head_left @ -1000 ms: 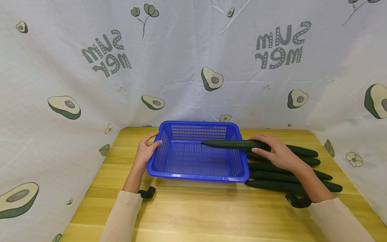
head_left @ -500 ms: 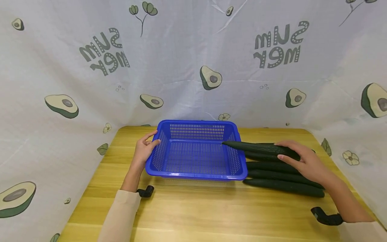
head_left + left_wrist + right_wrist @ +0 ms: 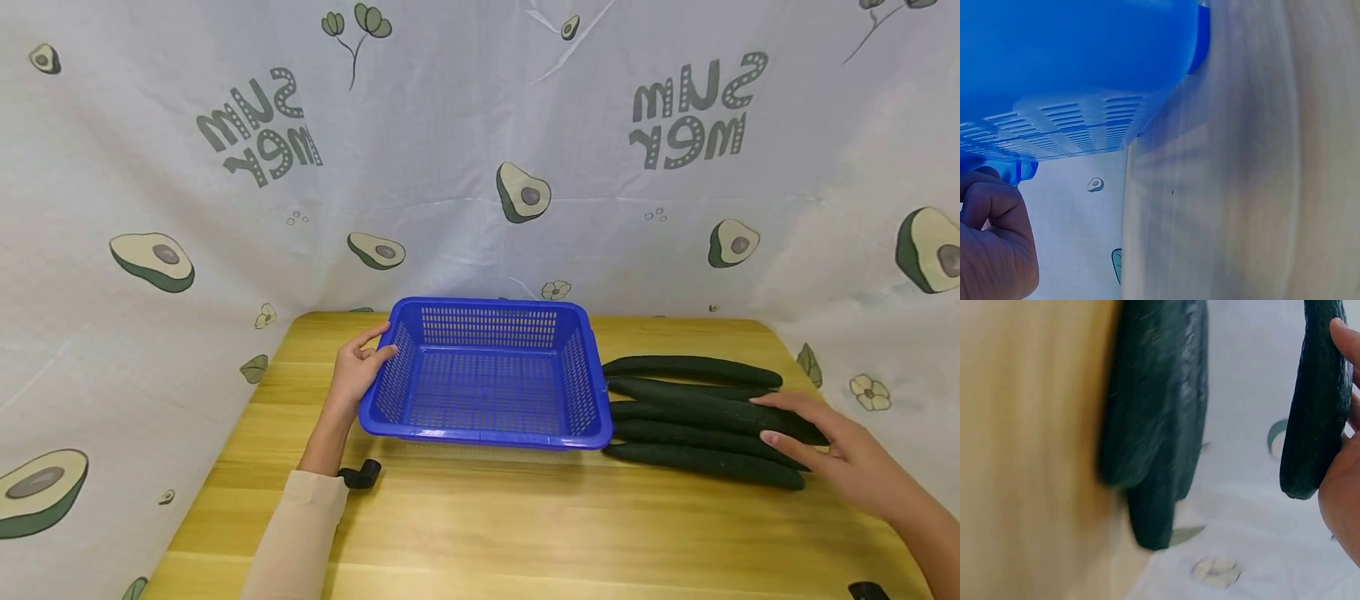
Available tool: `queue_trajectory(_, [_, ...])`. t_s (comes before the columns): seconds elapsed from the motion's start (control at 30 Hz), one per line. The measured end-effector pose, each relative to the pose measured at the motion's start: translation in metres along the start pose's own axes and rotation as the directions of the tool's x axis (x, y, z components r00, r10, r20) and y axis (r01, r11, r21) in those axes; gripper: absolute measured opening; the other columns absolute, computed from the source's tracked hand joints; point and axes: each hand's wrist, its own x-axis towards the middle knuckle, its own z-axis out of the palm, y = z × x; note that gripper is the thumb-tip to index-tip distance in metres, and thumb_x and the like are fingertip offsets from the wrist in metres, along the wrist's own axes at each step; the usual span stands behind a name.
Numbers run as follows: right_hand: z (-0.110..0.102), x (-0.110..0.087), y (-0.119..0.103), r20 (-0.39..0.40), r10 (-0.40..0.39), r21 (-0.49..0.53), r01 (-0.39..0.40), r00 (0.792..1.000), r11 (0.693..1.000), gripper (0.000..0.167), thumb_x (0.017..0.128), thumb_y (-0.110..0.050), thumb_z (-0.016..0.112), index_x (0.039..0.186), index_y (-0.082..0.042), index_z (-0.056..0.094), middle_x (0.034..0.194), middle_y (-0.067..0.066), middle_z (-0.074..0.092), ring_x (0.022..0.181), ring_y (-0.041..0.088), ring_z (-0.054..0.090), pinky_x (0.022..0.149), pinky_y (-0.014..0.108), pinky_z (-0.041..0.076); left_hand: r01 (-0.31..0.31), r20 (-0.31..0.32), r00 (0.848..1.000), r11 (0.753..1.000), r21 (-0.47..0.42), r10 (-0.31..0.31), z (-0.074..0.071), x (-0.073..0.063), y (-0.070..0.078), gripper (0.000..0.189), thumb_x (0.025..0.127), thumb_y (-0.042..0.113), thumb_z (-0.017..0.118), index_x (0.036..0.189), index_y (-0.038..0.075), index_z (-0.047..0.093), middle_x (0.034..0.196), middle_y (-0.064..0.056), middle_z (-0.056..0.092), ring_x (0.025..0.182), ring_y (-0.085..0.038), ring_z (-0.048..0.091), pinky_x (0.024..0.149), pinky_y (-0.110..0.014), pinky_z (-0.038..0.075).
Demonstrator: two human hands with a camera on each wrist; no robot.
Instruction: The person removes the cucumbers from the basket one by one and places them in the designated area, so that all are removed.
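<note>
My left hand (image 3: 356, 372) grips the left rim of a blue plastic basket (image 3: 486, 438), thumb over the rim. In the left wrist view its curled fingers (image 3: 997, 206) sit below the basket's slotted wall (image 3: 1066, 119). To the right, my right hand (image 3: 851, 458) holds a long dark green cucumber (image 3: 712, 408) near its right end. The right wrist view shows this held cucumber (image 3: 1315, 406) apart from the others, raised over the table. Several more cucumbers (image 3: 705, 465) lie side by side beneath it, their left ends close to the basket's right side.
A light wooden table (image 3: 480, 533) carries everything. Behind it hangs a white cloth (image 3: 450, 125) printed with avocados and lettering. Black wrist devices (image 3: 362, 475) are strapped on both forearms.
My right hand has carried the cucumber rightward and towards me, out from over the basket to above the other cucumbers. The left hand keeps its grip on the rim.
</note>
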Motion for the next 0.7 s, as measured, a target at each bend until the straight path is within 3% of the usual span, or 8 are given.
queue_trajectory(0.07, [0.002,-0.01,0.007,-0.003,-0.002,0.006,0.002,1.0,1.0,0.049,0.102,-0.018,0.066,0.148,-0.018,0.052,0.137,-0.045,0.029,0.124,-0.028,0.024,0.088,0.014,0.042,0.007,0.0,1.0,1.0,0.004,-0.007,0.0,-0.001,0.0,0.059,0.097,0.009,0.069,0.153,0.012,0.051,0.051,0.002,0.05,0.046,-0.012,0.059,0.049,-0.025,0.055])
queue_trajectory(0.13, [0.003,-0.017,0.014,-0.009,-0.005,-0.009,0.004,1.0,1.0,0.048,0.101,-0.018,0.067,0.147,-0.019,0.053,0.136,-0.044,0.03,0.115,-0.033,0.022,0.072,0.005,0.033,0.012,-0.005,1.0,1.0,0.009,-0.012,0.001,-0.003,0.001,0.058,0.097,0.008,0.069,0.152,0.011,0.052,0.051,0.002,0.051,0.047,-0.013,0.06,0.049,-0.025,0.055])
queue_trajectory(0.17, [0.004,-0.02,0.017,-0.005,-0.004,-0.009,0.004,1.0,1.0,0.048,0.101,-0.018,0.067,0.147,-0.018,0.053,0.136,-0.045,0.031,0.114,-0.033,0.021,0.072,0.005,0.034,0.01,-0.01,1.0,1.0,0.014,-0.01,0.001,-0.003,0.001,0.058,0.097,0.008,0.069,0.152,0.011,0.052,0.051,0.002,0.052,0.047,-0.012,0.06,0.049,-0.024,0.054])
queue_trajectory(0.3, [0.011,-0.03,0.03,0.007,0.027,-0.009,-0.027,1.0,1.0,0.048,0.102,-0.02,0.066,0.148,-0.018,0.052,0.136,-0.046,0.027,0.114,-0.034,0.018,0.081,0.004,0.032,0.006,-0.018,1.0,1.0,0.023,-0.006,0.001,-0.004,0.002,0.056,0.097,0.009,0.069,0.151,0.011,0.053,0.052,0.003,0.054,0.048,-0.012,0.061,0.05,-0.024,0.055])
queue_trajectory(0.4, [0.018,-0.037,0.035,0.005,0.022,0.01,-0.022,1.0,1.0,0.046,0.101,-0.018,0.067,0.145,-0.018,0.054,0.138,-0.042,0.031,0.117,-0.033,0.02,0.084,-0.001,0.021,0.009,-0.019,1.0,1.0,0.026,-0.008,0.002,-0.004,0.001,0.056,0.097,0.009,0.069,0.151,0.012,0.054,0.052,0.003,0.053,0.048,-0.012,0.061,0.05,-0.024,0.055])
queue_trajectory(0.57, [0.027,-0.042,0.032,-0.007,-0.053,0.025,0.053,0.999,0.998,0.045,0.094,-0.01,0.074,0.137,-0.019,0.062,0.134,-0.022,0.053,0.118,-0.028,0.03,0.08,-0.001,0.028,0.013,-0.025,1.0,1.0,0.025,-0.012,0.002,-0.004,0.002,0.055,0.097,0.009,0.069,0.15,0.013,0.055,0.051,0.004,0.051,0.047,-0.012,0.059,0.049,-0.024,0.054])
queue_trajectory(0.7, [0.035,-0.045,0.028,-0.012,-0.089,0.011,0.089,0.996,0.996,0.045,0.09,-0.008,0.078,0.132,-0.021,0.066,0.129,-0.028,0.053,0.115,-0.027,0.036,0.077,-0.002,0.032,0.015,-0.014,1.0,1.0,0.019,-0.015,0.002,-0.003,0.003,0.056,0.097,0.01,0.068,0.151,0.013,0.054,0.054,0.002,0.057,0.051,-0.014,0.065,0.052,-0.027,0.057])
